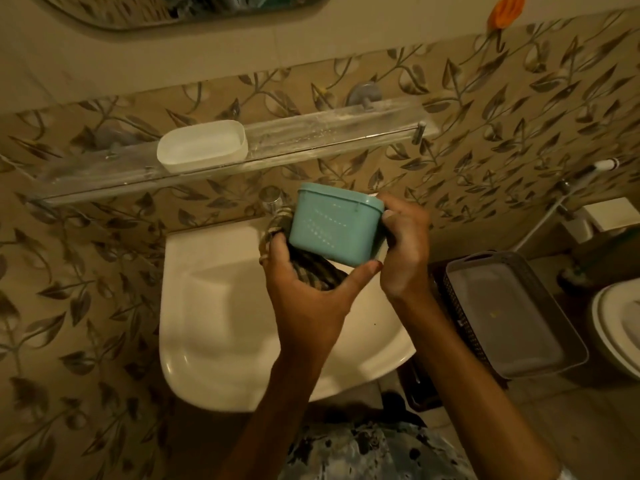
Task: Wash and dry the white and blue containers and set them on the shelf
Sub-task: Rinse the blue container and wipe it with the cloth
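On the shelf behind the sink sits one container. Over the sink, the other container lies between left hand, with cloth, and right hand.

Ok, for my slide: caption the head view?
Right hand grips teal plastic container, left hand holds striped cloth against it; white tub on glass shelf.

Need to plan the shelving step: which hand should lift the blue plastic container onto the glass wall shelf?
Likely the right hand: its grip is on the blue plastic container, while the left hand holds the checked cloth.
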`<state>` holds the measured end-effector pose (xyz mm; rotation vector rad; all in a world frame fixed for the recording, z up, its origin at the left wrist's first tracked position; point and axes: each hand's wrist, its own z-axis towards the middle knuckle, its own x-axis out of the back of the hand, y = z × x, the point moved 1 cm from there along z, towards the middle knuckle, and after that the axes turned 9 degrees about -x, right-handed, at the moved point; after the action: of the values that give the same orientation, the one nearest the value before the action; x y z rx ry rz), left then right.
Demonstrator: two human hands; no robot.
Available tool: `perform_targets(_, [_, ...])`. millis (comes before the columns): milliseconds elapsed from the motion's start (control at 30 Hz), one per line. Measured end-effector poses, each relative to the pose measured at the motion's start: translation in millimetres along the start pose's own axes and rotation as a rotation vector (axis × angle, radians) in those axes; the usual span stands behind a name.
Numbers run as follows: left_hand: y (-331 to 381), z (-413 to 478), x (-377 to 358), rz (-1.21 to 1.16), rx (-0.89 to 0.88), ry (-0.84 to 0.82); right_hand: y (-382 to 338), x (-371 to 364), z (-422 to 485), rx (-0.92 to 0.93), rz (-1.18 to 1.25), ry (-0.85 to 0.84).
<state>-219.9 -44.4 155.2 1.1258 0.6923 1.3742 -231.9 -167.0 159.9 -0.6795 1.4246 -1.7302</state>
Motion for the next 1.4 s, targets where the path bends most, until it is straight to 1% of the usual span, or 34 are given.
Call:
perform_targets(67, [3.4, -1.4, 1.8, -0.02, -0.041, -0.051, 0.3, 1.4, 1.0, -0.066, 0.122, 0.169])
perform_targets(133, [5.2, -1.5, 7.4, -0.114, -0.033, -0.08, 3.5, 8.4, 6.0, -0.158, 0.198, 0.295])
perform_targets(200, [8.2, 0.0, 15.8, -0.176, -0.031, -0.036, 4.0, 13.8, 11.3, -0.13, 0.097, 0.352])
perform_targets(267, [11.3, 4.4, 23.5, -0.141, -0.069, 0.057, 7.0, 16.8, 10.2, -0.096, 0.086, 0.366])
perform_targets(300, [13.2, 7.9, 25.8, -0.078, -0.099, 0.092, 7.7, 16.2, 8.7, -0.113, 0.076, 0.377])
perform_targets(367, [16.5, 11.1, 24.3, 0.044, -0.157, 0.098, 8.2, 9.5, 8.2, -0.14, 0.052, 0.385])
perform_targets(433, [22.8, 5.9, 13.6, 0.111, -0.192, 0.018, 7.4, -3.2, 7.1, -0.168, -0.047, 0.401])
perform_targets(467, [25.9, -0.6, 5.5, 0.185, -0.24, -0.043, 10.3, -5.3, 2.7, -0.176, -0.099, 0.404])
perform_targets(500, [28.0, -9.1, -3.3, 0.299, -0.331, -0.101, 17.3, -3.5, -3.9, -0.201, -0.118, 0.389])
perform_targets(533, [28.1, -18.9, -11.3, 0.393, -0.434, -0.15, 27.3, 0.3, -13.1, -0.3, -0.109, 0.338])
perform_targets(567, [27.3, -27.5, -17.8, 0.437, -0.514, -0.197, 34.8, 2.2, -22.3, -0.453, -0.057, 0.256])
perform_targets(600, [26.7, -32.7, -21.3, 0.459, -0.557, -0.24, 35.4, 2.9, -29.4, -0.594, 0.018, 0.174])
perform_targets(633, [24.5, -33.7, -22.4, 0.474, -0.568, -0.264, 34.2, 4.5, -29.9, -0.616, 0.065, 0.175])
perform_targets(667, [20.5, -31.3, -21.5, 0.483, -0.548, -0.266, 31.2, 5.5, -24.5, -0.52, 0.053, 0.266])
perform_targets(733, [12.4, -21.1, -15.9, 0.48, -0.448, -0.233, 18.2, 4.1, -9.4, -0.312, -0.016, 0.484])
perform_targets(767, [9.3, -14.8, -12.5, 0.451, -0.378, -0.215, 12.8, 2.2, -4.3, -0.27, -0.018, 0.528])
perform_targets(833, [7.0, -5.3, -7.7, 0.377, -0.251, -0.176, 12.2, 0.4, -2.1, -0.274, -0.033, 0.537])
perform_targets(867, [8.0, -5.1, -7.5, 0.374, -0.233, -0.164, 15.7, 0.8, -5.5, -0.288, -0.029, 0.543])
perform_targets(900, [9.7, -8.2, -9.3, 0.419, -0.26, -0.169, 17.3, -0.3, -6.2, -0.29, -0.017, 0.564])
perform_targets(967, [13.0, -21.0, -16.4, 0.514, -0.38, -0.221, 22.6, 1.7, -9.0, -0.289, -0.008, 0.584])
perform_targets(1033, [14.6, -31.7, -21.0, 0.527, -0.482, -0.285, 26.8, 4.3, -12.1, -0.333, 0.01, 0.514])
perform_targets(1067, [14.1, -32.5, -20.8, 0.519, -0.506, -0.303, 26.8, 5.8, -13.9, -0.352, 0.01, 0.48])
perform_targets(1100, [12.5, -29.5, -19.0, 0.507, -0.497, -0.309, 24.9, 7.4, -14.0, -0.339, -0.012, 0.48])
perform_targets(1133, [10.4, -24.5, -17.2, 0.491, -0.467, -0.304, 23.3, 9.3, -12.9, -0.313, -0.046, 0.512])
perform_targets(1200, [4.5, -13.1, -12.4, 0.449, -0.328, -0.264, 16.5, 8.9, -10.6, -0.282, -0.069, 0.568])
perform_targets(1233, [3.1, -7.6, -11.1, 0.403, -0.235, -0.221, 13.5, 6.4, -8.8, -0.278, -0.077, 0.567])
perform_targets(1267, [4.1, -5.0, -10.8, 0.379, -0.185, -0.191, 14.6, 5.0, -10.4, -0.291, -0.092, 0.558])
perform_targets(1300, [7.1, -6.2, -11.5, 0.376, -0.17, -0.177, 14.5, 3.0, -10.7, -0.302, -0.092, 0.554])
perform_targets(1333, [11.9, -11.9, -13.8, 0.398, -0.193, -0.183, 14.4, 2.0, -12.4, -0.303, -0.075, 0.559])
perform_targets(1400, [19.9, -29.4, -20.6, 0.466, -0.347, -0.24, 14.2, 1.4, -12.8, -0.246, -0.081, 0.552])
